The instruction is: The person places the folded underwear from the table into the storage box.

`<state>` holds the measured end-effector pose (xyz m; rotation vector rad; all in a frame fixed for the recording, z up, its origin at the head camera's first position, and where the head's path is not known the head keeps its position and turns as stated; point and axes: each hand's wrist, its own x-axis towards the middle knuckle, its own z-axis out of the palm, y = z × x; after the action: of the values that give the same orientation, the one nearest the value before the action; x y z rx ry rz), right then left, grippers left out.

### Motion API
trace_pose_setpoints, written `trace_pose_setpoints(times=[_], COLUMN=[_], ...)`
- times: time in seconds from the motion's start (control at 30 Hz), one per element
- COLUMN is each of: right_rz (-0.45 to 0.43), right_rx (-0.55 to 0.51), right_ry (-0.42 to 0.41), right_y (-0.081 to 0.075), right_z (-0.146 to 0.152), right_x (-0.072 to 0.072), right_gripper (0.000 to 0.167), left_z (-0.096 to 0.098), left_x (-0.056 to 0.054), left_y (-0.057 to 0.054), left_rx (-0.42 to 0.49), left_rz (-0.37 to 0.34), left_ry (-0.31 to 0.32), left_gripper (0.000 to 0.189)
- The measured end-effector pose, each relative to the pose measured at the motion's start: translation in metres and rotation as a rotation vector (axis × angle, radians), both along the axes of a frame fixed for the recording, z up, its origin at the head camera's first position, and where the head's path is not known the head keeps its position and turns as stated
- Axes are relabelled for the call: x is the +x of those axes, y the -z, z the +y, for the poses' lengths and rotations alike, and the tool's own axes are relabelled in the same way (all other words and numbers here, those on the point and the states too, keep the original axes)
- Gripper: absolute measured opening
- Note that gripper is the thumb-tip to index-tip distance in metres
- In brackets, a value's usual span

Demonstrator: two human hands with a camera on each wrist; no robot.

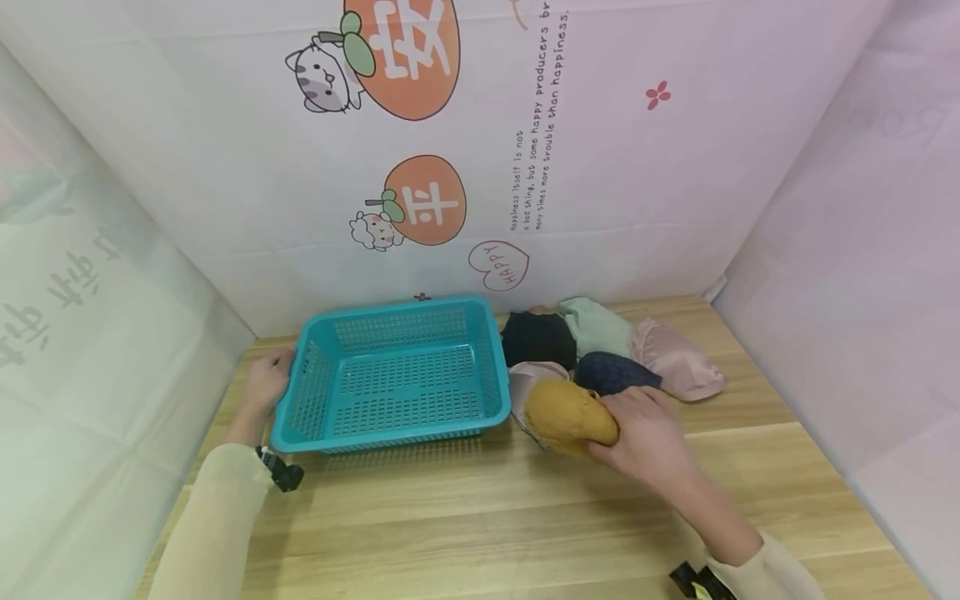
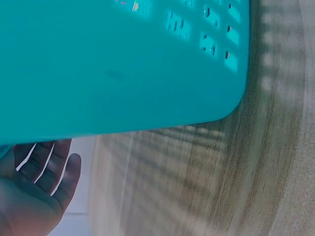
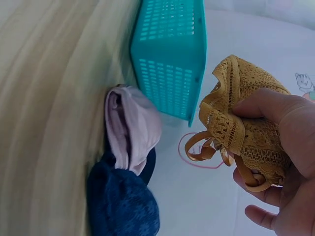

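A mustard lace bra (image 1: 570,412), folded cup into cup, is in my right hand (image 1: 647,429). In the right wrist view the thumb presses its lace edge (image 3: 229,125) and the fingers lie behind it; loose straps hang down. It is lifted in front of a pale pinkish-grey folded bra (image 1: 534,375), partly hiding it. My left hand (image 1: 267,382) grips the left rim of a turquoise plastic basket (image 1: 408,392). In the left wrist view the fingers (image 2: 56,164) are curled up beneath the rim, their tips partly hidden by it.
Right of the basket lie a black bra (image 1: 540,340), a mint one (image 1: 597,327), a navy one (image 1: 613,372) and a pink one (image 1: 678,358), close together. Printed white sheets (image 1: 600,167) enclose the wooden table (image 1: 480,517) at the back and sides.
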<state>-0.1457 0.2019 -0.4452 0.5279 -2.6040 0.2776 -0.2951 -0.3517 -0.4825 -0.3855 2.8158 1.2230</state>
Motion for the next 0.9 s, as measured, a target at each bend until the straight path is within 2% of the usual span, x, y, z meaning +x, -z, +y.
trace_pose_setpoints(times=[0.23,0.43,0.6,0.8,0.9], right_rz=[-0.021,-0.028,-0.068,-0.078,-0.089], right_rx=[0.01,-0.004,-0.024,-0.038,-0.042], right_ry=[-0.04,-0.07,-0.079,-0.096,-0.113], right_y=[-0.013,-0.019,-0.021,-0.027,-0.03], right_z=[-0.013,-0.025,-0.034,-0.044,-0.05], right_x=[-0.01,-0.02,-0.027,-0.037,-0.042], right_gripper=[0.045,0.045,0.046,0.052,0.048], left_z=[0.0,0.001,0.001,0.0,0.001], left_x=[0.001,0.001,0.0,0.001,0.001], left_y=[-0.002,0.001,0.002,0.002,0.003], left_rx=[0.033,0.047,0.03,0.021,0.02], left_rz=[-0.035,-0.025,-0.032,-0.017,-0.019], left_ry=[0.007,-0.006,-0.009,-0.006,-0.011], left_gripper=[0.077,0.071,0.077,0.081,0.083])
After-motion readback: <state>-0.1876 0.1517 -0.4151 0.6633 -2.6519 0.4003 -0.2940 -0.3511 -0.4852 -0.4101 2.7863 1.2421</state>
